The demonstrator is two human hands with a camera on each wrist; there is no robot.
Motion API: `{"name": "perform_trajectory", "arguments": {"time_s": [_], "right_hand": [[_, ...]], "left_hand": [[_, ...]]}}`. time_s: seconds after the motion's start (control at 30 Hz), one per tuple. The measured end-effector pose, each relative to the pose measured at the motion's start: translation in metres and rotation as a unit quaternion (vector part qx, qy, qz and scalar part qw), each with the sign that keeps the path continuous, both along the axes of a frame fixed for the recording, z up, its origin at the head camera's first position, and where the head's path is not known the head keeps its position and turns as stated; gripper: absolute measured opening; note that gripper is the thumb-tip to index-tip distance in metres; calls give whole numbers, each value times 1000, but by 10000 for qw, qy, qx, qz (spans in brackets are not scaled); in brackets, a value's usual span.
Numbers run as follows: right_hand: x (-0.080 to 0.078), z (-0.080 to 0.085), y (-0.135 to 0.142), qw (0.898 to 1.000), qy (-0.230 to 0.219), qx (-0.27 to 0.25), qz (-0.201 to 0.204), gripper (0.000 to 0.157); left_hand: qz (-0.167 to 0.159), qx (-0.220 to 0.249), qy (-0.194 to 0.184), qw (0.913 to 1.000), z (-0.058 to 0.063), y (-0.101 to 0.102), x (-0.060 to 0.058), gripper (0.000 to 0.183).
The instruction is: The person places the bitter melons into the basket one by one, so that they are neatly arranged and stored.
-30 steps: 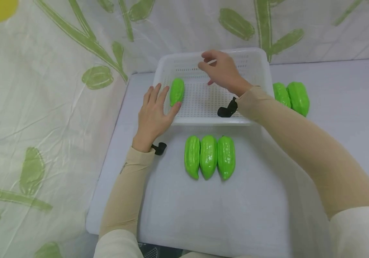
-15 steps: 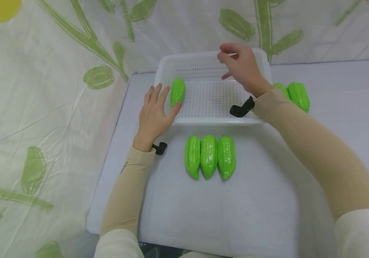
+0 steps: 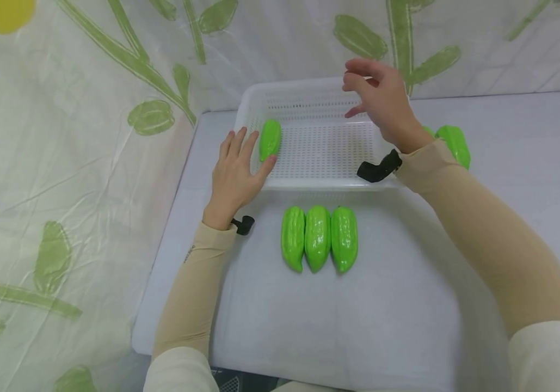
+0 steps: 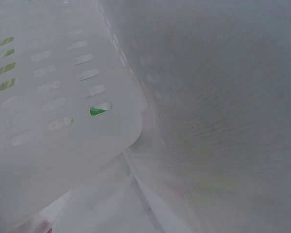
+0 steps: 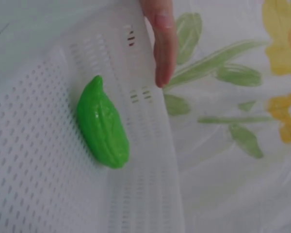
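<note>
A white plastic basket (image 3: 309,182) with slotted walls stands at the back of the table. Inside, by its left wall, lies one green pepper (image 3: 270,140). My left hand (image 3: 237,174) is at the basket's left side, fingers spread, thumb over the rim near that pepper. In the left wrist view the basket's wall (image 4: 43,150) fills the left half, and the hand is out of sight. My right hand (image 3: 380,95) hovers over the basket's back right part, fingers loosely bent, holding nothing. The right wrist view shows the pepper (image 5: 103,126) and fingers (image 5: 164,53) by the rim.
Three green peppers (image 3: 317,238) lie side by side on the table (image 3: 309,321) in front of the basket. More green peppers (image 3: 454,146) sit right of it, partly behind my right forearm. A flower-patterned plastic sheet (image 3: 280,49) hangs behind the table and along its left.
My right hand has moved right and slightly back over the basket, its forearm covering more of the peppers on the right. The left hand and the pepper in the basket have stayed in place.
</note>
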State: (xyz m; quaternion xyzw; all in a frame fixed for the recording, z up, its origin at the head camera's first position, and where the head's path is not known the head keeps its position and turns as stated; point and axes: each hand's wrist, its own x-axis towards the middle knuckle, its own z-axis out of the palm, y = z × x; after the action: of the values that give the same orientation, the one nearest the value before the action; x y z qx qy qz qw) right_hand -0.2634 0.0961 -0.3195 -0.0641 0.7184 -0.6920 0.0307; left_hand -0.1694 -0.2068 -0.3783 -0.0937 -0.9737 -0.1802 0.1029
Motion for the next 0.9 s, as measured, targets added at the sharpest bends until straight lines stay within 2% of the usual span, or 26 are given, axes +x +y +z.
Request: {"name": "perform_trajectory", "arguments": {"time_s": [0.17,0.5,0.67,0.9], "right_hand": [[7,-1,9,9999,145,-12,35,37],[26,-4,33,9986,100,-496,-184,36],[39,-6,45,9988,221,-366,-250,34],[52,-11,60,9993,171,-146,-293,38]], "left_hand": [[5,-14,-10,10000,1,0,0,73],[12,-15,-24,10000,1,0,0,73],[-5,-18,-20,10000,0,0,0,73],[40,-59,-76,9999,0,-1,-1,75]]}}
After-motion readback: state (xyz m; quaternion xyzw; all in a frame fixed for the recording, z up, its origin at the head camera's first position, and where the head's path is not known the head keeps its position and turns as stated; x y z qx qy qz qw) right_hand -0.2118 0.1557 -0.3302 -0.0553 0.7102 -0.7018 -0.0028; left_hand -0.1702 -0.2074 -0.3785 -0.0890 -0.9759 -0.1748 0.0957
